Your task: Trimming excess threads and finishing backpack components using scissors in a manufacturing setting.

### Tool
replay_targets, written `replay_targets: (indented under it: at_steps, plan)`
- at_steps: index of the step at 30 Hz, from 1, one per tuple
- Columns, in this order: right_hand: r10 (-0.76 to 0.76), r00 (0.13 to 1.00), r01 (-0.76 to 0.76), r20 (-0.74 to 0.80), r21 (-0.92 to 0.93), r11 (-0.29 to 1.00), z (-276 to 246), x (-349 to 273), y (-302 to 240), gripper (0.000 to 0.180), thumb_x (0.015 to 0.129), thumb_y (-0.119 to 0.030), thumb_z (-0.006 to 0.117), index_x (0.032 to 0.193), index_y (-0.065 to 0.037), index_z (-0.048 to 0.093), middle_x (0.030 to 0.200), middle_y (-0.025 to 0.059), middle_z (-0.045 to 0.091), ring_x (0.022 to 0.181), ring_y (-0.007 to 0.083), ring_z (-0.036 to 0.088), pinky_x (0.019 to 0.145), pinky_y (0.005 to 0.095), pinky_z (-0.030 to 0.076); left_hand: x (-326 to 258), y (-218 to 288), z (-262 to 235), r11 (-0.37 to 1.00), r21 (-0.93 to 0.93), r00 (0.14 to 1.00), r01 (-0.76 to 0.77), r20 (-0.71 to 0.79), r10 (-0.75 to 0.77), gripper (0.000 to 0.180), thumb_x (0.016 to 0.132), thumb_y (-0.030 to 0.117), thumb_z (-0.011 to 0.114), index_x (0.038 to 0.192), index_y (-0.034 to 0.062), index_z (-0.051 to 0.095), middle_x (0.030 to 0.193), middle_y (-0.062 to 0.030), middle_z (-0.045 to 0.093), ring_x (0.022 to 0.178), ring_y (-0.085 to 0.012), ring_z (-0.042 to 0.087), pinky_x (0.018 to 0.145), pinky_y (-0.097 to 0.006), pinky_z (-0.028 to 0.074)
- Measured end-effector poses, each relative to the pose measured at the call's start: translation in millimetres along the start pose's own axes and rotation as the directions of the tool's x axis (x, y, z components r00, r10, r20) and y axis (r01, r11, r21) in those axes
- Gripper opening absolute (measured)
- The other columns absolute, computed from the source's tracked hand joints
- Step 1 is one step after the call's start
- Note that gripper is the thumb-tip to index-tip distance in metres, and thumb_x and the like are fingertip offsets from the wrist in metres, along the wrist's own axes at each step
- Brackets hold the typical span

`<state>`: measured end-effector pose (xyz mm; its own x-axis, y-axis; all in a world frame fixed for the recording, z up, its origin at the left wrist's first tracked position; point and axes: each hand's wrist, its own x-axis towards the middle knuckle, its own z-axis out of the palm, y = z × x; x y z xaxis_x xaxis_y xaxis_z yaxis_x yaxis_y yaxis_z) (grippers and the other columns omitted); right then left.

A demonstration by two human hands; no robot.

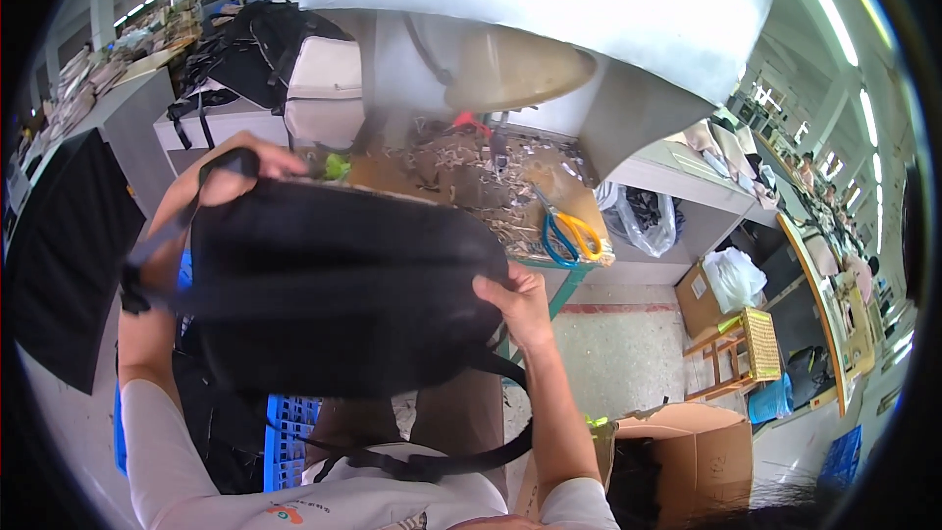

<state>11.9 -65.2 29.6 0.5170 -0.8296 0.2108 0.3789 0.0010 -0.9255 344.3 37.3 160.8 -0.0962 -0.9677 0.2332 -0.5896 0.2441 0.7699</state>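
A: Backpack (334,285) is held up in front of the chest, above the lap, with its far edge level with the near edge of the counter (461,177). Its straps (422,461) are left hanging down toward the knees.

B: How are the hands placed?

A: The left hand (240,172) is closed around the top left corner, by a strap loop. The right hand (515,299) is clamped on the right edge, thumb over the fabric. Both are full of bag.

B: Which step is judged to be in hand?

A: The bag seems to be turned over or looked over between the hands. For any next move, the hanging straps would have to be kept from snagging on the blue crate (289,427) below.

B: What room is left around it?

A: Little is left ahead: the counter is strewn with scraps, and scissors (567,234) are laid near its right corner. A cardboard box (687,451) is stood open at the lower right. Bare floor (608,353) is seen between box and counter. Farther off, more dark bags (265,49) are piled at the upper left.
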Motion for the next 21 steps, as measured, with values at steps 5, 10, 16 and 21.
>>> replay_targets:
  at_steps: [5, 10, 16, 21]
  plan:
    - [-0.059, 0.978, 0.085, -0.198, 0.126, 0.988, 31, 35, 21, 0.007, 0.073, 0.000, 0.062, 0.079, 0.004, 0.060, 0.073, 0.0010, 0.059, 0.061, 0.0053, 0.050, 0.059, 0.0185, 0.041, 59, -57, -29, 0.894, 0.447, 0.940, 0.011, -0.309, 0.143, 0.017, 0.074, 0.010, 0.048, 0.078, 0.0049, 0.063, 0.074, -0.0089, 0.057, 0.073, -0.0185, 0.053, 0.066, -0.026, 0.042]
    - [-0.174, 0.924, 0.212, -0.340, 0.080, 0.974, 42, 56, 29, 0.005, 0.073, 0.001, 0.062, 0.071, 0.004, 0.058, 0.068, -0.0005, 0.057, 0.061, 0.0047, 0.047, 0.059, 0.0180, 0.040, 99, -55, -35, 0.766, 0.633, 0.909, -0.110, -0.248, 0.335, 0.020, 0.068, 0.003, 0.040, 0.071, 0.0014, 0.060, 0.063, -0.0126, 0.057, 0.063, -0.0238, 0.056, 0.060, -0.030, 0.044]
    - [-0.184, 0.890, 0.228, -0.418, 0.059, 0.972, 25, 69, 30, 0.005, 0.074, 0.001, 0.061, 0.074, 0.005, 0.059, 0.071, 0.0011, 0.058, 0.062, 0.0056, 0.048, 0.059, 0.0185, 0.040, 151, -61, -19, 0.761, 0.636, 0.938, -0.128, -0.170, 0.301, 0.018, 0.065, 0.004, 0.042, 0.065, 0.0011, 0.060, 0.064, -0.0164, 0.058, 0.065, -0.0288, 0.058, 0.061, -0.033, 0.045]
    - [-0.180, 0.888, 0.228, -0.422, 0.067, 0.971, 29, 72, 27, 0.006, 0.074, 0.001, 0.061, 0.078, 0.006, 0.059, 0.073, 0.0024, 0.059, 0.063, 0.0063, 0.049, 0.060, 0.0189, 0.041, 159, -67, -24, 0.763, 0.633, 0.931, -0.128, -0.187, 0.312, 0.016, 0.065, 0.006, 0.046, 0.060, 0.0035, 0.061, 0.064, -0.0177, 0.059, 0.063, -0.0328, 0.058, 0.061, -0.036, 0.046]
